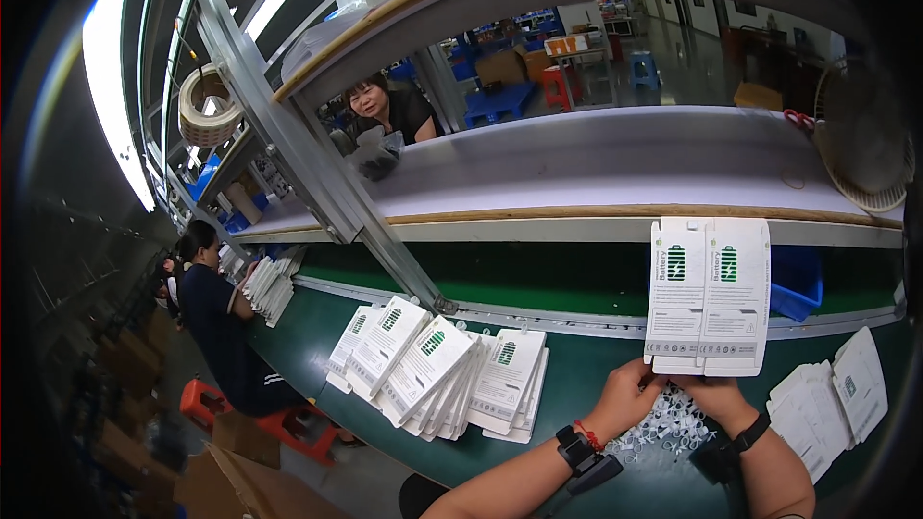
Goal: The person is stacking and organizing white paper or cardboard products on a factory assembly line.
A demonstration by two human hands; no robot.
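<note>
I hold a flattened white cardboard box upright in front of me. It has two printed panels with green striped pictures and a grey band near the bottom. My left hand grips its lower edge near the left side, and my right hand grips the same edge to the right. The box partly hides the fingers of both hands. Beneath and between my hands lies a loose heap of small white pieces, looped in shape, on the green table.
Stacks of flattened boxes lie to the left, and more flat boxes at the right. A blue bin stands behind. A shelf crosses above the table. One person sits at the left; another person is beyond the shelf.
</note>
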